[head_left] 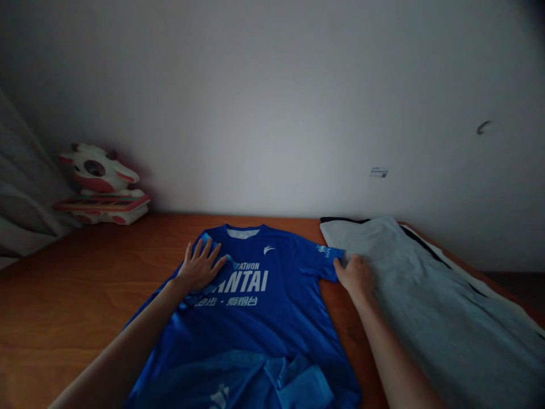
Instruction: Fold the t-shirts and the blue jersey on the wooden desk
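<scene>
A blue short-sleeved T-shirt (293, 307) with white lettering lies front up on the wooden surface, its collar toward the wall. My left hand (201, 266) rests flat on the left side of its chest, fingers spread, covering part of the print. At the right, my right hand (356, 275) grips the cuff of the outstretched sleeve between thumb and fingers. The left sleeve seems folded in over the chest, partly beneath my left hand. Lighter blue fabric (238, 372) is bunched over the lower part of the shirt.
A grey garment or cloth (417, 284) with black edging lies along the right, beside my right forearm. On the far left stands a cow-shaped toy keyboard (104, 187), near a pale curtain (25, 187). A white wall (272, 113) bounds the wooden surface (85, 284) at the back.
</scene>
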Demonstrator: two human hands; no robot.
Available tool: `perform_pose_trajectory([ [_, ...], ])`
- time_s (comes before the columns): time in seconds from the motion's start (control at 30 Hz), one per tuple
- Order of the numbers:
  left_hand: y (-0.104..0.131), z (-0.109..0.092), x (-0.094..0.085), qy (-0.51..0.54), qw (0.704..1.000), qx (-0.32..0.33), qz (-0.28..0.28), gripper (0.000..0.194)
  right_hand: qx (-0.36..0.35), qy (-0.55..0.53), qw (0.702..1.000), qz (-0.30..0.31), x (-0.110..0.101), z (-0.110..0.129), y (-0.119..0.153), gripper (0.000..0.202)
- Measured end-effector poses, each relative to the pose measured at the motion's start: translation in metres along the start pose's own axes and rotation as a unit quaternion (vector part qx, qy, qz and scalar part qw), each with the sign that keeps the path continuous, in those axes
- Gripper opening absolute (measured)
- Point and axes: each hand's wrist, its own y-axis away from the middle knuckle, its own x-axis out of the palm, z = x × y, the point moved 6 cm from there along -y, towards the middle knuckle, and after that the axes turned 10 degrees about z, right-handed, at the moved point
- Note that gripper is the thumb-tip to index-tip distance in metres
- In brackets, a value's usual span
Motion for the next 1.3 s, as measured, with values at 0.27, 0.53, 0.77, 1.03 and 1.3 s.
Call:
perform_pose_trajectory([
  [0.27,-0.001,-0.135,-0.017,0.326,0.933,0.15,0.011,0.033,-0.002,0.014,1.0,-0.008,0.007,0.008,0.01,0.047],
  [0.53,-0.01,-0.152,0.024,0.812,0.579,0.006,0.075,0.028,-0.033,0.006,0.999,0.016,0.009,0.016,0.01,0.038],
  [0.77,-0.009,-0.151,0.036,0.893,0.428,-0.079,0.119,0.034,-0.072,-0.2,0.977,0.018,0.008,0.047,0.014,0.046],
  [1.03,-0.007,-0.154,0.038,0.885,0.442,-0.085,0.122,0.043,-0.502,-0.134,0.849,0.091,-0.003,0.124,0.1,0.069],
  [1.3,-0.012,-0.149,0.044,0.847,0.519,-0.062,0.101,0.042,-0.428,-0.062,0.9,0.055,-0.003,0.095,0.094,0.064],
])
